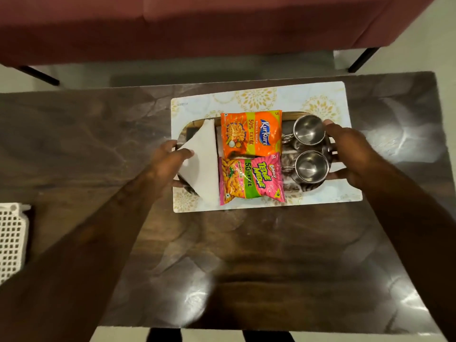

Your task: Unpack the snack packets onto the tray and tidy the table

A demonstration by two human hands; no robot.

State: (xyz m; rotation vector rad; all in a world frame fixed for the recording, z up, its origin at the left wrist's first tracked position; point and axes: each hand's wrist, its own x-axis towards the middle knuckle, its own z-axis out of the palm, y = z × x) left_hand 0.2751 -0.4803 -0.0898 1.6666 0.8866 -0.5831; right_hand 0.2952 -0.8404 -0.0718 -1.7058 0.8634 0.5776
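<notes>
Head view, contents listed left to right, all places given from the tray [328, 144].

- White perforated basket [11, 240]: far left of the tray, at the worktop [246, 255] edge, well apart from it; contents not visible.
- Left hand [167, 161]: at the tray's left end, fingers curled round the rim there, thumb resting on the napkin.
- Folded white napkin [204, 164]: lying inside the tray's left end.
- Orange snack packet [251, 134]: tray centre, far half, flat, label up.
- Pink snack packet [251, 178]: tray centre, near half, touching the orange one; its near edge overhangs the tray rim.
- Two steel cups [308, 149]: upright in the tray's right part, one behind the other.
- Right hand [350, 154]: clasped on the tray's right end, just beside the cups.
- Patterned mat [320, 102]: directly under the tray.

Status (a judgement): unpacking looks complete, both packets being on the tray and none loose on the worktop. Remaining appears to be tidying: squaring or carrying the tray, and possibly dealing with the basket.
</notes>
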